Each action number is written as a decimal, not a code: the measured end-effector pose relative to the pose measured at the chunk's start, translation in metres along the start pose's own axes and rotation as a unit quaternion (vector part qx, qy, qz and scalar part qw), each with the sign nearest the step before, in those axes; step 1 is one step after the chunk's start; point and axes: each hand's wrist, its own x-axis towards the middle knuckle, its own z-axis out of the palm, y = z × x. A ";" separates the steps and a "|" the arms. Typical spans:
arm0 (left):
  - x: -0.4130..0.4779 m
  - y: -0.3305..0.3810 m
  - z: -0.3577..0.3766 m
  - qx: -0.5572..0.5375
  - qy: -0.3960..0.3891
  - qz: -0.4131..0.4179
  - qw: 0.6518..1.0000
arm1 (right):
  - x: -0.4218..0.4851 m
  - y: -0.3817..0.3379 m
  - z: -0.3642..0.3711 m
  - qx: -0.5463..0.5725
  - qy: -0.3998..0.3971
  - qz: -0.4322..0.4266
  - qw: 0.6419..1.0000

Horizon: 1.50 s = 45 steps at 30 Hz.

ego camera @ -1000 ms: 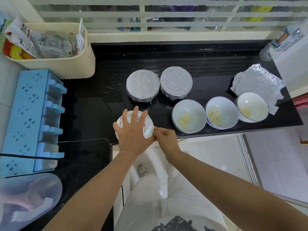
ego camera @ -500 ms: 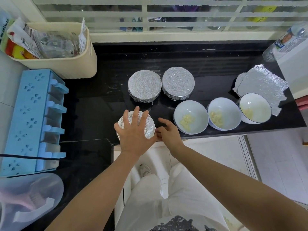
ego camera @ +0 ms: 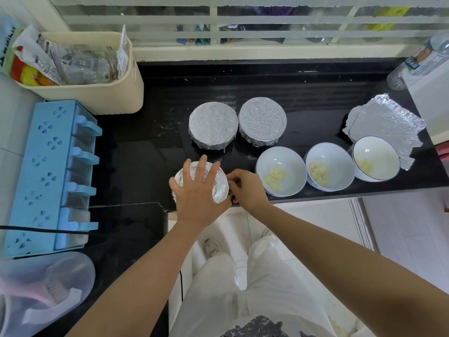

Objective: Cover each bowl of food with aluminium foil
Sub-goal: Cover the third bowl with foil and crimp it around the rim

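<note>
L hand (ego camera: 196, 194): spread wide, palm & straight fingers pressed flat on top of the near bowl (ego camera: 220, 188).
R hand (ego camera: 247, 188): fingers curled in, pinching the foil skin at the near bowl's right side.
near bowl: fully wrapped in foil, sits at the front edge of the black bench (ego camera: 145, 147), between our two hands.
done bowls: two more w/ foil drawn flat over the tops, left one (ego camera: 213, 125) & right one (ego camera: 262, 121), touching side by side just behind the near bowl.
open bowls: three white ones in a row to the right, w/ pale food bits inside. We count first (ego camera: 280, 171), second (ego camera: 329, 166), third (ego camera: 375, 159); each just beside the next.
foil sheet (ego camera: 388, 120): loose, crumpled, lying flat at the bench's right end; the third bowl stands on its front part.
basket (ego camera: 97, 96): cream, back left, stuffed w/ packets.
rack (ego camera: 48, 176): light blue, along the left edge.
bottle (ego camera: 422, 62): clear plastic, lying tilted at far right.
</note>
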 end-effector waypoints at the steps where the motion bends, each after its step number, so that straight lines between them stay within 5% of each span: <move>1: 0.000 0.000 0.000 0.000 0.000 0.001 1.000 | 0.001 0.000 0.000 -0.005 0.008 0.008 1.000; 14: 0.000 0.001 -0.001 -0.005 -0.007 -0.004 1.000 | -0.008 0.009 0.011 0.100 0.032 0.036 0.994; 21: 0.001 0.003 -0.001 -0.001 -0.012 -0.024 1.000 | -0.029 0.010 0.016 0.322 -0.049 0.068 0.943; 29: 0.004 0.011 -0.002 -0.033 -0.015 -0.106 0.994 | 0.000 0.008 0.012 0.239 -0.059 0.082 0.966; 37: -0.007 0.017 -0.017 -0.077 -0.066 -0.213 0.972 | 0.040 -0.007 -0.003 0.132 -0.162 0.047 0.977; 39: -0.008 0.012 -0.017 -0.078 -0.044 -0.189 0.978 | 0.045 -0.008 -0.001 0.123 -0.176 0.046 0.976; 43: -0.003 -0.003 -0.007 -0.005 -0.008 0.018 1.000 | 0.045 -0.007 0.003 0.106 -0.167 0.044 0.979; 45: 0.000 -0.008 -0.004 0.022 -0.025 0.059 0.998 | 0.043 -0.008 0.003 0.120 -0.165 0.051 0.978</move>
